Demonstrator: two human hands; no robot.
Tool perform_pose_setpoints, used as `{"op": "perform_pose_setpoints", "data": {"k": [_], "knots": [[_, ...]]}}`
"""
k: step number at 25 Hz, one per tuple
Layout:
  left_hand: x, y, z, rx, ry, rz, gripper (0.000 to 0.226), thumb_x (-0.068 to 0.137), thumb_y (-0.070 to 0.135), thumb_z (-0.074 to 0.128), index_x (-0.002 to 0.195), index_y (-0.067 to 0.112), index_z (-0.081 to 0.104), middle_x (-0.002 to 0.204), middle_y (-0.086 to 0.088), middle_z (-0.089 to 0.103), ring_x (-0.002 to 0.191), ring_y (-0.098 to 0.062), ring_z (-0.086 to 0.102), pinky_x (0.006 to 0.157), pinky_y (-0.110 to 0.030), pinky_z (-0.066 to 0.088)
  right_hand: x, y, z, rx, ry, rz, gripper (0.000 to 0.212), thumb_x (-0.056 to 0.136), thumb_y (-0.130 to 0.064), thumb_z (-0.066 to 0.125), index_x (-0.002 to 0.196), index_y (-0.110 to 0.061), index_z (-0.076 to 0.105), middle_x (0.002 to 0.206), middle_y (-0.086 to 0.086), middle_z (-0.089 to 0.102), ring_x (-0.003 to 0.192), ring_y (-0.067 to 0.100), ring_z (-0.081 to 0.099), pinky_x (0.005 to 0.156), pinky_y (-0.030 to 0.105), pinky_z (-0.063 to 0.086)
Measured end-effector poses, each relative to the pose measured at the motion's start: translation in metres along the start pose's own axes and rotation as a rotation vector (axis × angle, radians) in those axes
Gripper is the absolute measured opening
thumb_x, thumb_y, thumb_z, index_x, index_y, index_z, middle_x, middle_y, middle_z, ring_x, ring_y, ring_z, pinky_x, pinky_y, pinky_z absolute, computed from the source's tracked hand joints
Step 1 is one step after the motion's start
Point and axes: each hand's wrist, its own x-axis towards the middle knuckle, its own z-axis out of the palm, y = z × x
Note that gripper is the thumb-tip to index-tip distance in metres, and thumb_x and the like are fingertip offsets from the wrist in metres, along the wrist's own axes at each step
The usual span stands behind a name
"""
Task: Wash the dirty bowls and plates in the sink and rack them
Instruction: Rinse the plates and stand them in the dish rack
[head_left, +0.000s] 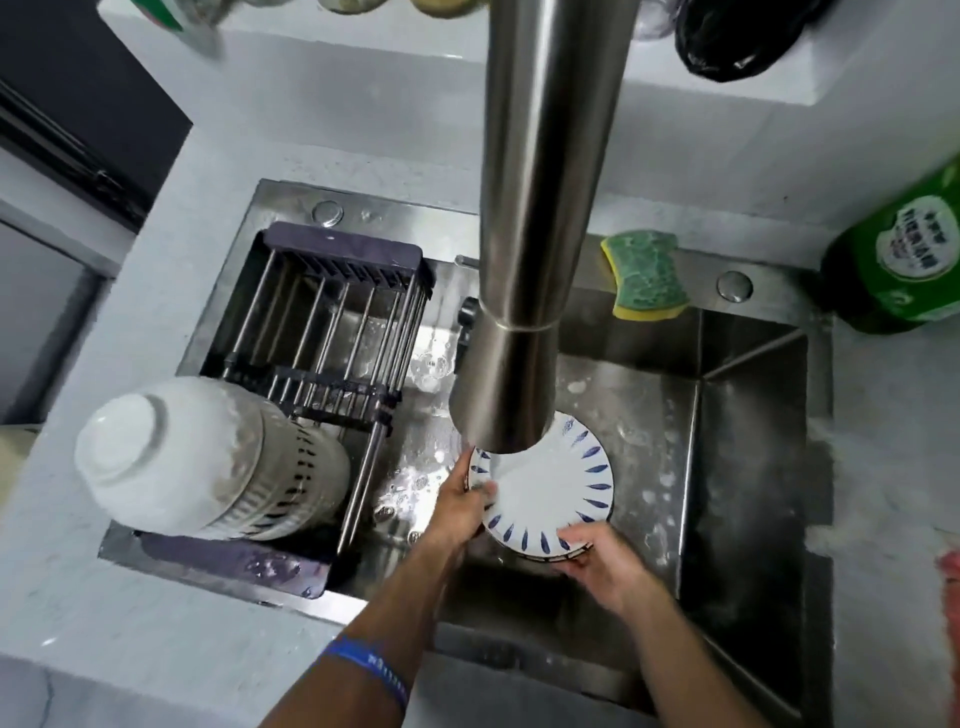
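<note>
Plates (545, 493), a small stack with blue dashes round the rim, sit low in the sink (748, 467) right under the faucet (540, 208), probably so the water lands on the top face. Left hand (462, 504) grips the left rim, right hand (597, 556) pinches the near edge, both clamped on. Inverted bowls (208, 462) already fill the near end of the rack (332, 322), with its far slots open. Faucet hangs close overhead, so I'd slide sideways before lifting. Sponge (647, 275) rests on the back ledge.

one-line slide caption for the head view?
Both hands hold a blue-patterned plate under the faucet; bowls racked left.
</note>
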Motion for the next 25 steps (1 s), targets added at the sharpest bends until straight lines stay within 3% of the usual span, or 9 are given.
{"op": "perform_pose_setpoints", "data": {"k": [2,5,8,10,12,15,19,22,25], "knots": [[0.011,-0.006,0.000,0.055,0.008,-0.010,0.055,0.090,-0.006,0.053,0.131,0.030,0.055,0.113,-0.008,0.073,0.097,-0.030,0.069,0.066,-0.035,0.059,0.007,0.002,0.000,-0.034,0.042,-0.012,0.034,0.080,0.011,0.055,0.109,-0.004,0.063,0.082,0.008,0.072,0.078,0.024,0.065,0.051,0.029,0.054],[0.013,-0.015,-0.003,0.234,0.062,0.025,0.054,0.081,0.004,0.058,0.127,0.033,0.061,0.109,-0.006,0.074,0.097,-0.026,0.070,0.086,-0.047,0.058,0.003,0.004,0.002,-0.102,0.156,-0.071,0.039,0.081,0.010,0.054,0.113,-0.011,0.061,0.094,0.007,0.071,0.082,0.024,0.066,0.050,0.026,0.052],[-0.002,-0.001,0.001,0.513,0.324,0.094,0.043,0.078,0.011,0.058,0.117,0.023,0.068,0.109,-0.003,0.068,0.098,-0.022,0.067,0.091,-0.028,0.053,-0.002,-0.001,0.008,-0.395,0.538,-0.327,0.032,0.079,-0.004,0.063,0.106,-0.019,0.055,0.098,0.007,0.069,0.086,0.027,0.064,0.068,0.027,0.048],[-0.016,0.010,0.009,0.512,0.388,0.113,0.029,0.079,0.004,0.060,0.103,0.018,0.069,0.100,-0.005,0.071,0.092,-0.024,0.068,0.086,-0.028,0.053,-0.004,-0.008,0.011,-0.522,0.636,-0.437,0.026,0.077,-0.011,0.068,0.095,-0.020,0.051,0.093,0.007,0.068,0.085,0.029,0.064,0.072,0.030,0.047],[-0.022,0.013,0.011,0.447,0.372,0.102,0.022,0.078,0.002,0.059,0.091,0.019,0.062,0.092,-0.005,0.073,0.087,-0.027,0.069,0.083,-0.034,0.056,-0.002,-0.014,0.011,-0.565,0.679,-0.422,0.020,0.079,-0.013,0.068,0.091,-0.018,0.053,0.088,0.006,0.066,0.083,0.029,0.062,0.072,0.029,0.044],[-0.024,0.008,0.007,0.349,0.299,0.107,0.020,0.082,0.000,0.054,0.095,0.015,0.055,0.088,-0.003,0.071,0.078,-0.024,0.067,0.076,-0.039,0.058,0.002,-0.017,0.012,-0.606,0.767,-0.411,0.014,0.082,-0.015,0.068,0.089,-0.017,0.057,0.089,0.007,0.067,0.085,0.031,0.063,0.072,0.031,0.044],[-0.042,0.021,0.013,0.237,0.197,0.151,0.032,0.094,-0.001,0.046,0.098,0.031,0.049,0.099,-0.009,0.068,0.074,-0.021,0.064,0.065,-0.036,0.058,-0.010,-0.015,0.009,-0.605,0.750,-0.429,0.010,0.082,-0.013,0.066,0.085,-0.017,0.058,0.089,0.009,0.069,0.087,0.032,0.065,0.072,0.031,0.045],[-0.047,0.040,0.012,0.100,0.174,0.094,0.012,0.099,0.006,0.051,0.109,0.011,0.056,0.099,-0.016,0.067,0.068,-0.021,0.061,0.048,-0.022,0.053,-0.036,-0.027,0.008,-0.431,0.664,-0.545,0.009,0.084,-0.007,0.062,0.087,-0.013,0.056,0.079,0.004,0.063,0.077,0.028,0.061,0.063,0.028,0.044],[-0.053,0.061,0.011,-0.070,0.116,0.043,0.033,0.095,0.002,0.054,0.126,0.006,0.061,0.101,-0.015,0.070,0.072,-0.021,0.066,0.048,-0.027,0.053,-0.072,-0.040,0.023,-0.147,0.453,-0.682,0.028,0.090,0.003,0.053,0.107,-0.018,0.057,0.091,-0.002,0.069,0.076,0.014,0.064,0.059,0.021,0.052]]}}
